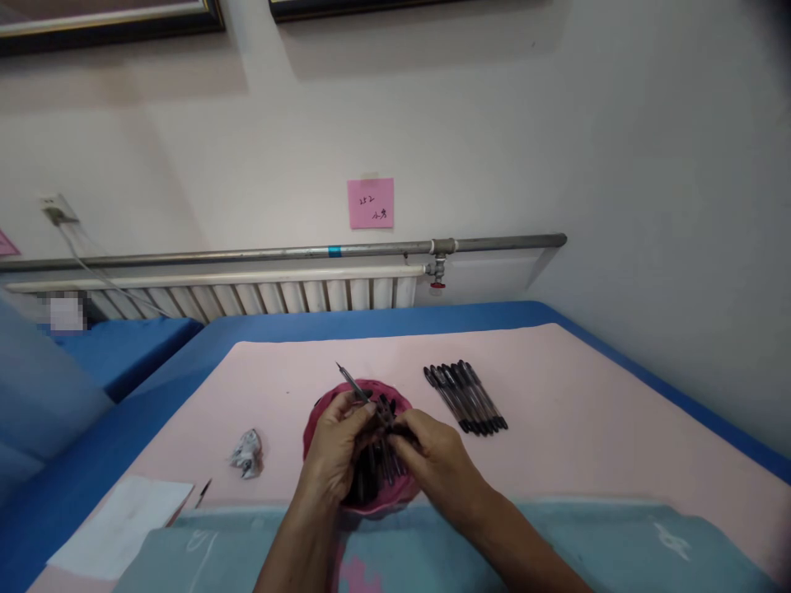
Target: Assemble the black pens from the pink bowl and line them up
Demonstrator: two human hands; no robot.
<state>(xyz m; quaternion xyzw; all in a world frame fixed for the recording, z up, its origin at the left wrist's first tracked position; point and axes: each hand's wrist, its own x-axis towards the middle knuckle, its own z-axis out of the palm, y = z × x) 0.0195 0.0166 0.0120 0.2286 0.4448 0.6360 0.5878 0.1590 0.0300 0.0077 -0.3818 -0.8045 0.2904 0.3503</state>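
Low centre of frame: left hand (337,449) and right hand (429,457) raised over pink bowl (395,492), forearms entering from bottom edge and converging. Left hand: fingers curled, closed on thin pen part (353,383) slanting up and left past fingertips. Right hand: knuckles up, fingers bent inward, pinching dark piece (395,428) just beside left fingertips; hands near touching. Bowl: on pink cloth (556,395), loaded with dark pen pieces, partly hidden under both hands. Right of bowl: row of black pens (466,398), side by side, slanted. Left of bowl: crumpled wrapper (247,453); lower left: white sheet (124,523).
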